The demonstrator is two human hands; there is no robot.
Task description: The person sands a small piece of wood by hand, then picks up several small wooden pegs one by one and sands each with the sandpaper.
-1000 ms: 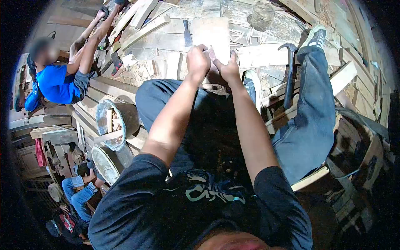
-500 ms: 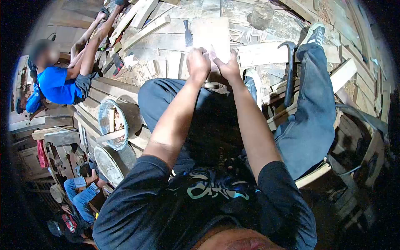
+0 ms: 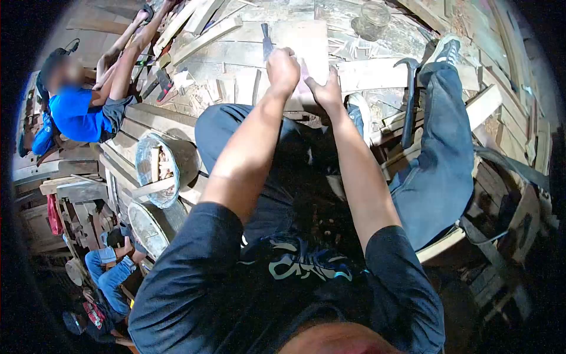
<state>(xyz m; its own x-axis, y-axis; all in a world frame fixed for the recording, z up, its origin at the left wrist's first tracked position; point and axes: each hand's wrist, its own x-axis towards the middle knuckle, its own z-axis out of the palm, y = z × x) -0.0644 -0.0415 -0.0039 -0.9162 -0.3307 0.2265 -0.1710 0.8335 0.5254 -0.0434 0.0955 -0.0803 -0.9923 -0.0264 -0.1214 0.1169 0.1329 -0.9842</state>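
Observation:
My left hand (image 3: 283,72) is closed over the left side of a pale board (image 3: 306,44); what its fingers hold, if anything, is hidden. On the board's right edge rests my right hand (image 3: 326,89), its thumb and fingers spread around the near corner. A purple-pink patch (image 3: 305,74) shows on the board between the hands. Just beyond my left hand lies a dark flat tool (image 3: 266,42), perhaps a chisel. A claw hammer (image 3: 408,100) leans beside my right leg, its head resting near a light plank (image 3: 377,75).
Wood strips and shavings litter the plank floor (image 3: 236,50). A clear jar (image 3: 374,20) stands at the far side. To the left are a bucket (image 3: 158,171) with wood scraps and a second bucket (image 3: 147,227). A person in blue (image 3: 76,115) sits left; another is lower left.
My left hand has moved forward up the board, towards the dark tool. My right hand stays at the board's edge. The whole view has shifted slightly.

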